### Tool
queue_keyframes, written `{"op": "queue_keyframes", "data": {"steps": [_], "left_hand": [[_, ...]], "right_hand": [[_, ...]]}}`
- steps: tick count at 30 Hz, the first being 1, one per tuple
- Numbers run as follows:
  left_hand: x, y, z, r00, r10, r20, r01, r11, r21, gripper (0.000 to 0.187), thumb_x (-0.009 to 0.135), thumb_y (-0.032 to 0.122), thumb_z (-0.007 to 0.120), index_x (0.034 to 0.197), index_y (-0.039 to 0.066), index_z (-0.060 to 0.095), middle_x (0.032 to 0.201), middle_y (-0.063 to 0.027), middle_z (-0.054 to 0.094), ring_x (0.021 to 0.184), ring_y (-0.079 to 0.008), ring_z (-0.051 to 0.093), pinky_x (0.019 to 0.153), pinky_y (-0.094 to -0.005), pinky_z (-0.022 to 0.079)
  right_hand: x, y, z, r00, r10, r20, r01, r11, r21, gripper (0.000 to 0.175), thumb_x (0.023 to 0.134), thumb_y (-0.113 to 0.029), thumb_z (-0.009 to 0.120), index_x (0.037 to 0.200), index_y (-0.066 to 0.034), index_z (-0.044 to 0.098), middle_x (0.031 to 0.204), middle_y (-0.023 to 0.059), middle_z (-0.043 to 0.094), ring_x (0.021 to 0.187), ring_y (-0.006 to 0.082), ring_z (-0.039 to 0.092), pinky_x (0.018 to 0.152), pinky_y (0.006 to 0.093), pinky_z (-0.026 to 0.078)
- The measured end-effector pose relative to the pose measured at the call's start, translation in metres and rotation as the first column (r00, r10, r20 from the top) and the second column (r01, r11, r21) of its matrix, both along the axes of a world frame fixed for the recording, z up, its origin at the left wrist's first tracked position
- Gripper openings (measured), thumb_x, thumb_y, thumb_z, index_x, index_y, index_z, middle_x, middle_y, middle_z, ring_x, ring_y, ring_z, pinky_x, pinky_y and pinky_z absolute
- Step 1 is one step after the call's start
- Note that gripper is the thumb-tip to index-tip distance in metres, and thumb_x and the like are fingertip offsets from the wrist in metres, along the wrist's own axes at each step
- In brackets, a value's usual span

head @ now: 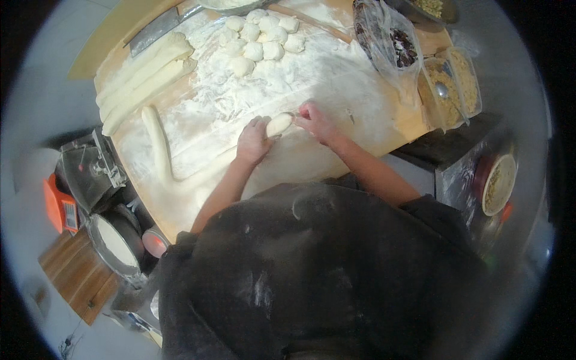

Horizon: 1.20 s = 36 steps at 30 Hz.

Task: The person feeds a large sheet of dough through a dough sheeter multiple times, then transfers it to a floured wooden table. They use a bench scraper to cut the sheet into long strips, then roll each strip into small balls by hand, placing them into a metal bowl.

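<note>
A long dough rope (158, 139) lies bent on the floured wooden board (198, 123). It runs along the left side, turns, and comes up toward my hands. My left hand (254, 140) is closed around the rope near its end, and a short rounded stub (280, 124) sticks out past the fingers. Close against the tip of that stub is my right hand (317, 123), its fingers curled. Whether they pinch any dough is not clear. Several small dough pieces (263, 38) sit clustered on flour beyond my hands.
Thick dough strips (146, 81) and a broad-bladed cleaver (155, 31) lie at the left. A rolling pin (310, 22) rests at the back. At the right are a plastic-lined bowl of dark filling (403, 47) and tubs of yellowish crumbly filling (443, 92). An orange scale (58, 204) stands lower left.
</note>
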State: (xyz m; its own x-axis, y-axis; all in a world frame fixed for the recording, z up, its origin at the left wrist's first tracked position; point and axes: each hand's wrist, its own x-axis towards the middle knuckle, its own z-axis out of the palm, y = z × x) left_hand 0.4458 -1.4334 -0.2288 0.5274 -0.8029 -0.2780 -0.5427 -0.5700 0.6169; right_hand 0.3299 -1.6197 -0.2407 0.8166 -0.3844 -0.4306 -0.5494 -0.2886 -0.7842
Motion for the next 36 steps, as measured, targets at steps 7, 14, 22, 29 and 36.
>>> {"op": "queue_keyframes", "data": {"steps": [7,14,22,29,36], "left_hand": [[-0.011,-0.008,0.016,0.977,0.096,-0.191,-0.099,0.995,-0.006,0.050,0.075,0.034,0.074,0.112,0.002,0.061,0.098,-0.0204,0.067,0.090,-0.0366,0.065,0.082,-0.0441,0.050],[-0.005,-0.036,0.023,0.978,0.150,-0.143,-0.119,0.971,0.206,0.038,0.075,0.032,0.068,0.103,0.006,0.066,0.089,-0.0200,0.068,0.087,-0.0371,0.066,0.077,-0.0450,0.051],[0.009,-0.062,0.026,0.992,0.101,0.078,-0.122,0.933,0.339,0.028,0.077,0.031,0.064,0.094,0.010,0.070,0.092,-0.0198,0.068,0.088,-0.0358,0.066,0.077,-0.0442,0.053],[0.025,-0.054,0.019,0.987,0.149,0.067,-0.161,0.958,0.237,0.040,0.075,0.031,0.071,0.111,0.014,0.063,0.108,-0.0181,0.061,0.103,-0.0348,0.059,0.086,-0.0461,0.048],[0.017,0.002,0.023,0.940,0.330,0.081,-0.339,0.925,0.171,0.063,0.068,0.027,0.080,0.121,0.007,0.054,0.116,-0.0179,0.055,0.109,-0.0348,0.054,0.094,-0.0449,0.044]], "right_hand": [[0.022,0.018,0.005,0.978,-0.189,-0.084,0.197,0.725,0.660,0.045,0.085,-0.040,0.066,0.107,-0.0016,0.059,0.099,0.0076,0.060,0.091,0.0196,0.058,0.074,0.0343,0.050],[0.041,0.031,-0.004,0.996,0.089,0.024,-0.091,0.991,0.102,0.044,0.087,-0.040,0.063,0.101,0.0004,0.058,0.084,0.0101,0.060,0.076,0.0180,0.058,0.064,0.0319,0.047],[0.037,0.031,-0.017,0.981,0.046,0.190,-0.037,0.998,-0.051,0.028,0.087,-0.028,0.061,0.090,-0.0002,0.061,0.084,0.0114,0.060,0.083,0.0157,0.058,0.074,0.0315,0.045],[0.074,-0.070,0.054,0.993,0.011,0.113,-0.012,1.000,0.001,0.047,0.076,-0.039,0.071,0.097,0.0016,0.063,0.096,0.0195,0.061,0.087,0.0289,0.060,0.083,0.0385,0.047],[0.120,-0.114,0.046,0.959,-0.277,0.061,0.280,0.892,-0.354,0.048,0.077,-0.040,0.074,0.092,0.0012,0.056,0.093,0.0091,0.055,0.085,0.0177,0.056,0.072,0.0342,0.049]]}}
